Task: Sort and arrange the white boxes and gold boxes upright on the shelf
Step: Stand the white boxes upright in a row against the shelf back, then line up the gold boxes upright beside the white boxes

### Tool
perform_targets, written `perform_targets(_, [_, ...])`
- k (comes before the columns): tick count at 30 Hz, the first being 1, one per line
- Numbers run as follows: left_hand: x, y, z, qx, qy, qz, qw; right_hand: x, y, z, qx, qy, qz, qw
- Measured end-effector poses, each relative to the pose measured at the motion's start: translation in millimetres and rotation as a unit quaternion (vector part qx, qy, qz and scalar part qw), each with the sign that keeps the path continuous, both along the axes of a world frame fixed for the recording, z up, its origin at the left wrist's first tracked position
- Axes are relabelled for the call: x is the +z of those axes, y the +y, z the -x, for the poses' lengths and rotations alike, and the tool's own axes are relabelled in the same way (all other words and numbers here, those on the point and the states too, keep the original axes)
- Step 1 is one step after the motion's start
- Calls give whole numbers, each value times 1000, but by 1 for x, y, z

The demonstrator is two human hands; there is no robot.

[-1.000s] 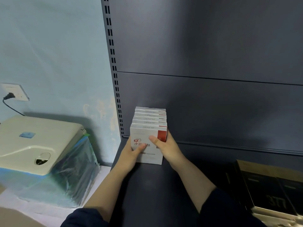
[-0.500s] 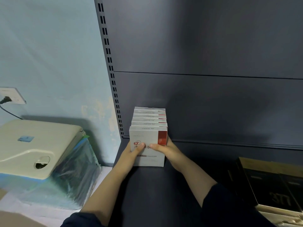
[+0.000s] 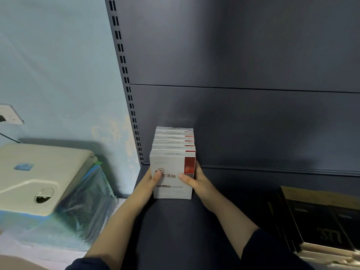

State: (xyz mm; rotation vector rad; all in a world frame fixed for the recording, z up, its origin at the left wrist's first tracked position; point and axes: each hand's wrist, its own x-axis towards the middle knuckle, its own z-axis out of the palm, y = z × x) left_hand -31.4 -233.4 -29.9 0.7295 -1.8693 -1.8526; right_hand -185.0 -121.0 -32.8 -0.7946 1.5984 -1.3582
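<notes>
**Both hands on the white row**

I am gripping the front white box (image 3: 171,184) with my left hand (image 3: 149,180) and right hand (image 3: 196,179), thumbs pressing its face. The white boxes (image 3: 174,141) are standing upright at the shelf (image 3: 175,230)'s back left corner; the gold boxes (image 3: 319,221) are lying flat far right.

The person wears a dark navy long-sleeved top, its left sleeve (image 3: 87,265) and right sleeve (image 3: 272,252) of plain fabric pushed up toward the elbows, leaving both forearms bare.
</notes>
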Motion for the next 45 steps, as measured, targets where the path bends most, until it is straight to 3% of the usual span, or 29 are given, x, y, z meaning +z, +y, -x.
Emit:
perform_targets(3, [4, 7, 3, 9, -3, -40, 999, 0, 1, -6, 0, -26, 25, 999])
perform_targets(11, [9, 7, 0, -2, -26, -22, 999, 1, 2, -10, -1, -47, 34, 998])
perform_targets(22, [15, 4, -11, -9, -25, -9, 1000, 15, 9, -12, 0, -20, -39, 999])
perform_targets(25, [27, 9, -16, 53, 13, -7, 998, 21, 17, -8, -20, -21, -55, 998])
perform_targets(28, [64, 14, -17, 190, 52, 77, 977, 32, 27, 0, -53, -34, -39, 997])
perform_targets(31, [102, 13, -14, 222, 89, 133, 962, 53, 35, 7, -117, -39, -10, 992])
perform_targets(36, [156, 41, 7, 171, 150, 140, 964, 95, 58, 8, -230, -55, 16, 972])
perform_targets(41, [150, 96, 45, 48, 203, 83, 974, 122, 98, 4, -260, -44, 12, 965])
perform_targets(45, [105, 153, 86, -26, 138, 28, 990, 124, 143, 17, -271, -12, 12, 962])
